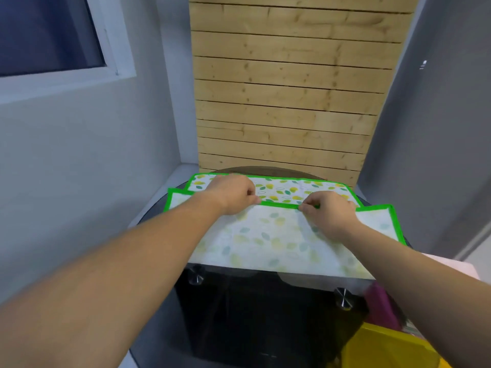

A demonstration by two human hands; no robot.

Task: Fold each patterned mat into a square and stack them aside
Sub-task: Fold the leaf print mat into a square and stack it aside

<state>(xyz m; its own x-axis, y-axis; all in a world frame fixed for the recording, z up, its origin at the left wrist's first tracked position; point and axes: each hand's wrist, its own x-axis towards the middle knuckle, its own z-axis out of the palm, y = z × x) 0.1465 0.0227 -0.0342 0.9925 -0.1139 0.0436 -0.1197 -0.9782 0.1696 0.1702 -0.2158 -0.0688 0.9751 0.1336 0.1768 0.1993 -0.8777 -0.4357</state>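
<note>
A leaf-patterned mat with a bright green border (279, 189) lies spread on a dark glass table (265, 293). Its near part is folded over, so the pale underside (271, 240) faces up. My left hand (233, 193) pinches the folded green edge at the left of the middle. My right hand (328, 211) pinches the same edge a little to the right. The fold line lies along the table's near edge. Green-bordered corners stick out at the far left (176, 199) and at the right (382, 219); I cannot tell whether they belong to a second mat.
A wooden slat wall (287, 88) rises right behind the table, with grey walls on both sides and a window (47, 35) at the upper left. A yellow object (385, 346) and a magenta one (380, 304) sit low at the right, beside the table.
</note>
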